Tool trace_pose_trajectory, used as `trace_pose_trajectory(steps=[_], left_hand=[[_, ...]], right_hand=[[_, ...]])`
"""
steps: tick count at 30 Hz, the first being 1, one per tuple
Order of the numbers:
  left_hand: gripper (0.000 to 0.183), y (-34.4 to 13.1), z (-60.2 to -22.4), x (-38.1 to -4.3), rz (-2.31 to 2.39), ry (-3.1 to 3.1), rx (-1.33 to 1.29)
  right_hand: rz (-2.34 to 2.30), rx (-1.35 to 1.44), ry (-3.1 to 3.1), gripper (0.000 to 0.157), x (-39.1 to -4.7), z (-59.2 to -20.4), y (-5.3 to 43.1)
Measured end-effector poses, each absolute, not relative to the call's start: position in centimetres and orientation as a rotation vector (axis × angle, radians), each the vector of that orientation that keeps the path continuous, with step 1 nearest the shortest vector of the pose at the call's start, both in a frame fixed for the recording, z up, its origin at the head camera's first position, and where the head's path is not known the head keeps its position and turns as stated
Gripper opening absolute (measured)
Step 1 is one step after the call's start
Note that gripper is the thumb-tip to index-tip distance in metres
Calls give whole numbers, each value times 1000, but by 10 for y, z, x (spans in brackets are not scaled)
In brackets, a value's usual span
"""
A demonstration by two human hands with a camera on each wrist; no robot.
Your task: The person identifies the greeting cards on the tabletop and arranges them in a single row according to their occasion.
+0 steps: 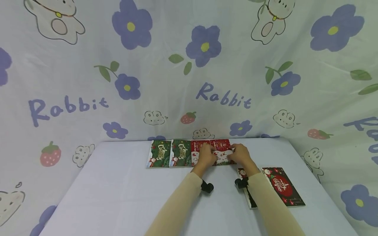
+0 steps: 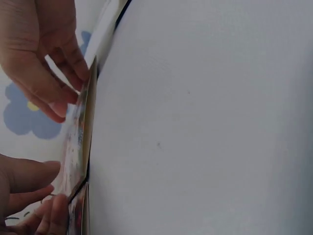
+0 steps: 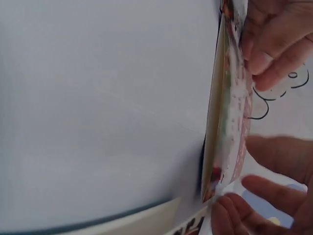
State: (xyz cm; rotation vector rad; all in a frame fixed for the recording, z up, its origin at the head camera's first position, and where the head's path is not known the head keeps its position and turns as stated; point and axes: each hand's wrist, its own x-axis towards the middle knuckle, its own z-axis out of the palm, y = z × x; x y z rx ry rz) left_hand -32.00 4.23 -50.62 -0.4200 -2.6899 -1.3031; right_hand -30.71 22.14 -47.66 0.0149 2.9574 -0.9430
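Observation:
Two red-and-white Christmas cards [image 1: 222, 144] lie side by side at the right end of a row at the table's back. My left hand [image 1: 208, 155] reaches over where the two meet, its fingertips at the left edge of the end card. At that card's right edge is my right hand [image 1: 241, 154], thumb and fingers spread and touching the border. In the left wrist view the end card [image 2: 80, 142] lies between both hands, its cream edge facing the camera. The right wrist view shows the right hand's fingers [image 3: 232, 208] at the card's corner, thumb apart.
Two green Christmas cards [image 1: 159, 154] continue the row to the left. Nearer me on the right lie a dark card with a red oval [image 1: 283, 186] and another dark card [image 1: 250, 197], partly under my right forearm. A printed curtain [image 1: 165, 85] hangs behind the white table [image 1: 118, 196].

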Motion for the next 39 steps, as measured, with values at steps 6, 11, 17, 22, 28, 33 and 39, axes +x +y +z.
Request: trace_pose_trajectory(steps=[6,11,17,22,28,33,39], left_hand=[[33,45,-501,-312,-1373,-2614,-411],[32,49,-496,-300,-1464,-2583,-431],[30,60,-490,-281,-1543,-2626,-479],[28,72,-489,-269,-1605,-2649,-535],[24,82,-492,-254,-1605,-2679,-567],[26,90,-497,-247,-1545,-2694,-578],[31,99,-505,-242,-1468,-2711,-616]], right_hand=[[-1009,75,3032,47,-294,-472,226],[-1034,60,3079,42,-284,-467,229],[-1078,39,3088,35,-269,-460,236],[-1116,31,3066,32,-256,-456,246],[-1089,25,3056,31,-241,-453,260],[-1030,49,3063,30,-232,-455,271],[-1031,111,3035,29,-224,-464,284]])
